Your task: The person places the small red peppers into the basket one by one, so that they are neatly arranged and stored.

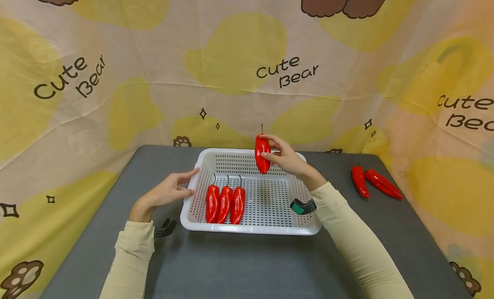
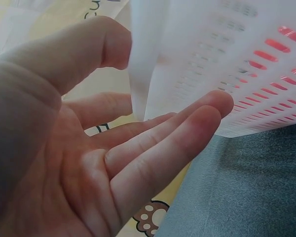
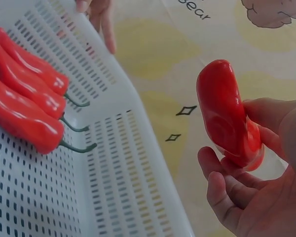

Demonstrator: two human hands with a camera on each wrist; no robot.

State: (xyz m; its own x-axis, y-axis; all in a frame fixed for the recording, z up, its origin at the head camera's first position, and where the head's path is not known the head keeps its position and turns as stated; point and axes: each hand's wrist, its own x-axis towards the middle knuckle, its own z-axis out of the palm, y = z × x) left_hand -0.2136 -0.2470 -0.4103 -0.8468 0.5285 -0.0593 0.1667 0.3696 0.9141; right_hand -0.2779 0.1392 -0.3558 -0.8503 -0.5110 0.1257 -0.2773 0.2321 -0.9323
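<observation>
My right hand (image 1: pixel 287 158) pinches a red chili pepper (image 1: pixel 262 155) between thumb and fingers, above the far side of a white plastic basket (image 1: pixel 251 230). The pepper hangs upright, its stem pointing up; in the right wrist view its smooth red body (image 3: pixel 219 101) stands apart from the basket wall. At the basket's left side, my left hand (image 1: pixel 170 189) holds the rim (image 2: pixel 144 74), its fingers (image 2: pixel 163 158) along the outside of the wall. Inside the basket, three red peppers (image 1: pixel 224 204) lie side by side in the left half, stems toward the back.
Two more red peppers, one nearly upright (image 1: pixel 360 182) and one slanting (image 1: pixel 383 184), lie on the grey table (image 1: pixel 254 264) to the right of the basket. A patterned cloth (image 1: pixel 235 54) hangs behind and along the sides.
</observation>
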